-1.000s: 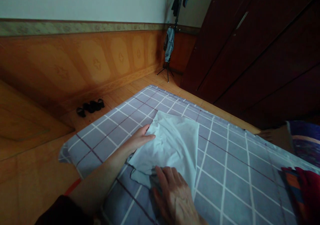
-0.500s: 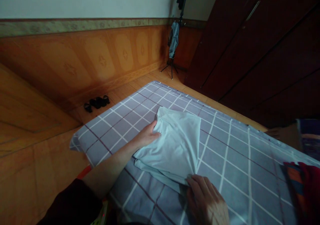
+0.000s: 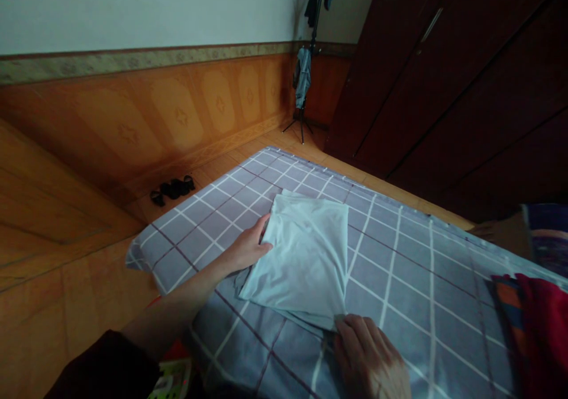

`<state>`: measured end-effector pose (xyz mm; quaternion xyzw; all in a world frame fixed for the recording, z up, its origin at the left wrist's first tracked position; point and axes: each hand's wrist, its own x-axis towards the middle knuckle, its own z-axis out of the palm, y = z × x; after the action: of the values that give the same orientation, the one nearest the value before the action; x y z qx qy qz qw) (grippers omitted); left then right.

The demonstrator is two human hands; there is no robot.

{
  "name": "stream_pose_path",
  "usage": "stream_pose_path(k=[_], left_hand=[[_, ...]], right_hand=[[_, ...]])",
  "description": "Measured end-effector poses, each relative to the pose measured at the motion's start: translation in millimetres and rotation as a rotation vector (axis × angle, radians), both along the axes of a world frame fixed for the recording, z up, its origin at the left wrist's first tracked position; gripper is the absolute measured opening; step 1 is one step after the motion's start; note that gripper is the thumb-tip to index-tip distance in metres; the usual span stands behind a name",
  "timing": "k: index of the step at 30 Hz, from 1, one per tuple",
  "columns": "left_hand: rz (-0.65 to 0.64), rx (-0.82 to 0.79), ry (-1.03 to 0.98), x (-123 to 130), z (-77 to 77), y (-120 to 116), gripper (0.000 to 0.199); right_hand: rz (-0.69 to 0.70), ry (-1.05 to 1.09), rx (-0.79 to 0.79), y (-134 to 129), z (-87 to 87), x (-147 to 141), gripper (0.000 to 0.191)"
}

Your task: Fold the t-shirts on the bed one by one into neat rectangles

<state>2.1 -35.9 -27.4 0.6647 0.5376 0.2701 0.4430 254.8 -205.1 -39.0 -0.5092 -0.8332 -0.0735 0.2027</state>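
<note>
A pale, light-blue cloth [image 3: 302, 257], folded into a rough rectangle, lies on the grey checked bedsheet [image 3: 399, 280]. At the cloth's left edge is my left hand [image 3: 248, 245], thumb and fingers apart, touching the edge without a visible grip. My right hand [image 3: 373, 357] is closed on the near right corner of the cloth, the fingertips pinching it. Soft wrinkles cross the cloth's top, and some lower layers show along its near edge.
Red and dark clothing [image 3: 541, 322] lies at the right. Dark shoes [image 3: 173, 189] stand on the floor at the left. Beyond the bed are a coat rack [image 3: 314, 32] and a dark red wardrobe [image 3: 426, 91]. A green basket [image 3: 171, 381] is near the bed's front edge.
My left hand has moved slightly left and spread at the cloth's edge, which now lies straighter. My right hand keeps its hold on the corner. The view has shifted slightly.
</note>
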Motion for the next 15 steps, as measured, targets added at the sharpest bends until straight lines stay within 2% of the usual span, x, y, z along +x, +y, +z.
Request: stream_pose_path(k=[3, 7, 15], left_hand=[[0.031, 0.047, 0.182, -9.1, 4.4, -16.9, 0.076], [0.019, 0.063, 0.264, -13.3, 5.0, -31.8, 0.073], [0.027, 0.088, 0.330, -13.7, -4.9, -12.5, 0.058]], right_hand=[[0.011, 0.012, -0.033, -2.7, -5.7, -1.5, 0.025], [-0.021, 0.089, -0.030, 1.9, -12.7, -10.1, 0.028], [0.055, 0.111, -0.041, 4.8, -11.9, -17.3, 0.026]])
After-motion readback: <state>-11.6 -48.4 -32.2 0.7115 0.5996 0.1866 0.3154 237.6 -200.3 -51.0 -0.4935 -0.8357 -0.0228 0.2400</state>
